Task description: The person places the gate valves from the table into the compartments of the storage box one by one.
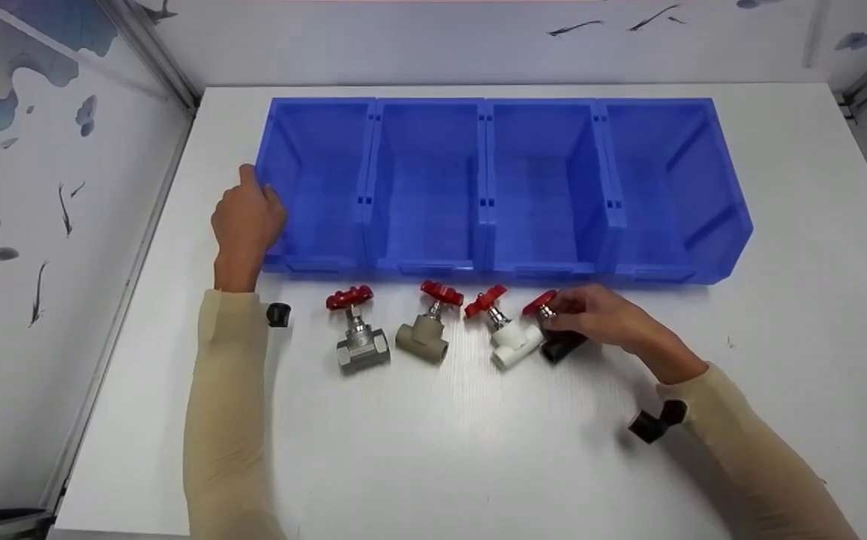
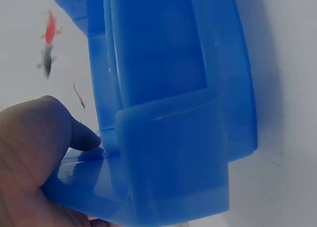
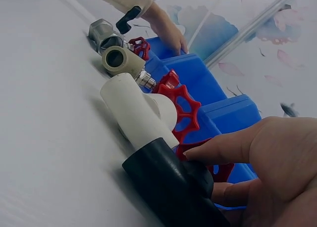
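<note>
My left hand (image 1: 247, 217) grips the side wall of the leftmost blue bin (image 2: 173, 158), its thumb over the rim in the left wrist view. On the table, my right hand (image 1: 602, 315) holds a black gate valve (image 1: 559, 346) with a red handwheel, fingers round its neck; part of it is hidden behind them. The black pipe body (image 3: 168, 182) shows in the right wrist view, close against a white valve (image 1: 514, 341). Left of that lie an olive-brown valve (image 1: 424, 337) and a metal valve (image 1: 362, 346), both with red handwheels.
Several blue bins stand side by side, their front edge (image 1: 433, 266) just behind the valves. White panels (image 1: 418, 45) with fish and plant prints rise behind and at the left. A white table (image 1: 433, 465) lies under everything.
</note>
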A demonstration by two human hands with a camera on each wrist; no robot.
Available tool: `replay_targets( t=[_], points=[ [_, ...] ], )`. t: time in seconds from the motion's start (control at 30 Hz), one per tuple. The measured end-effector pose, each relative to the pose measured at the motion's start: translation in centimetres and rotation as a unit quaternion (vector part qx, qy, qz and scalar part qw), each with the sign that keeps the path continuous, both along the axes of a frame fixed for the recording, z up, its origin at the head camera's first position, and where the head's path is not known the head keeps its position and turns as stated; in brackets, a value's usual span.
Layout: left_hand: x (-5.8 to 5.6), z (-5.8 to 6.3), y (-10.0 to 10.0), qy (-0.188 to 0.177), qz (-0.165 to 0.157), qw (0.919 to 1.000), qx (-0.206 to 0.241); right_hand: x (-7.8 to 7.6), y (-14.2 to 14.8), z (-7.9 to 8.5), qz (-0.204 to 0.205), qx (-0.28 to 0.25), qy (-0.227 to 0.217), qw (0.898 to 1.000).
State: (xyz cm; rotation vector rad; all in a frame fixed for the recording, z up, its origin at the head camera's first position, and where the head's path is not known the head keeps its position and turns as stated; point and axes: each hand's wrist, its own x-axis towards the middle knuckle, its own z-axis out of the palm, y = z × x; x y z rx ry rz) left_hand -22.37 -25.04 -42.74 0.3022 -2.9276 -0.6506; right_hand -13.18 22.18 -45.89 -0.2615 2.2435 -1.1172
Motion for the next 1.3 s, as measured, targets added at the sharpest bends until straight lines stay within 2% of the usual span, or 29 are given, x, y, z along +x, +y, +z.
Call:
replay_targets(
  t=[0.33,0.6,0.97,1.3],
  points=[
    [-0.04,0.07,0.05,-0.013,0.006,0.9999,0.001,0.36,0.20,0.35,0.015,-0.011,-0.005,1.000],
    [-0.14,-0.11,0.11,0.000,0.002,1.0000,0.005,0.59,0.21,0.29,0.027,-0.029,-0.003,0.999],
    [-0.01,-0.05,0.02,0.005,0.001,0.9999,0.009,0.61,0.08,0.17,0.043,-0.028,0.017,0.999],
    [-0.02,0.04,0.06,-0.003,0.000,0.9999,0.014,0.80,0.12,0.73,0.022,-0.030,0.018,0.999]
  ],
)
